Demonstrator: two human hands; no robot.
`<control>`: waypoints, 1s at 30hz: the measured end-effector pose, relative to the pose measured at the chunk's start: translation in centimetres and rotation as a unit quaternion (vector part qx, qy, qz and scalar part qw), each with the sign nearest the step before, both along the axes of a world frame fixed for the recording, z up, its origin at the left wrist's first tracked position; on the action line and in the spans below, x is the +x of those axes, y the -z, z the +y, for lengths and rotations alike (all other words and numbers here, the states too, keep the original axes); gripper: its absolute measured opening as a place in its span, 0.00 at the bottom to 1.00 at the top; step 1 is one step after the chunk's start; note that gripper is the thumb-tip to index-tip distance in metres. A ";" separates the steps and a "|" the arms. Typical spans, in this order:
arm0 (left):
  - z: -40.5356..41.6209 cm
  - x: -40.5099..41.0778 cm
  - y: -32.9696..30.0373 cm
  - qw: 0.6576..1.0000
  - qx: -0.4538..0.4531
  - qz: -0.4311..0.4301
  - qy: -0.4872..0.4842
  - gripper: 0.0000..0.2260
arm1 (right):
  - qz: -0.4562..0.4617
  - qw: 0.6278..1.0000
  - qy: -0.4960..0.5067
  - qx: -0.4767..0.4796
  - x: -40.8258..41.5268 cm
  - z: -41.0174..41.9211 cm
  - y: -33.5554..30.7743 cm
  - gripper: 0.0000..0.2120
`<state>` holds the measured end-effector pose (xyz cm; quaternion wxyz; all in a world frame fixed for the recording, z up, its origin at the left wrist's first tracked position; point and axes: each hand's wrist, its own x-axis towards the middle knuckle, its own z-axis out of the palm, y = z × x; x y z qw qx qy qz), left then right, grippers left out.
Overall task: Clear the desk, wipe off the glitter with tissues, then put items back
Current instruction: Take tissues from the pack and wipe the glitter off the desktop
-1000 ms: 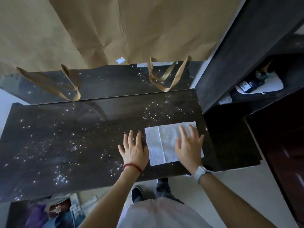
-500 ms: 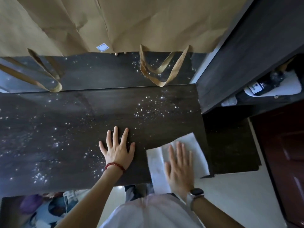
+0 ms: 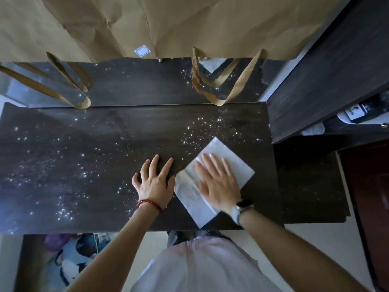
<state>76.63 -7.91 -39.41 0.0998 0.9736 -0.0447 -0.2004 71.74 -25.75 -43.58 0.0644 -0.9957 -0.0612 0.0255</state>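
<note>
my left hand (image 3: 154,183): flat, fingers spread, palm down | my right hand (image 3: 217,182): flat, fingers straight, pressing down | both forearms extended forward

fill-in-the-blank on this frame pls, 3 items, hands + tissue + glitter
1. The right hand presses flat on a white ____ spread on the dark desk.
2. The left hand, with a red bead bracelet at its wrist, rests ____ on the bare desk with fingers spread.
3. Glitter is ____ scattered over the desk's left part.

Missing words: tissue; flat; still
</note>
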 end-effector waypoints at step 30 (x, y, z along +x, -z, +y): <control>-2.2 2.6 0.4 0.994 -0.036 0.004 -0.107 0.32 | -0.027 0.970 0.242 -0.006 9.0 -10.1 0.5 0.25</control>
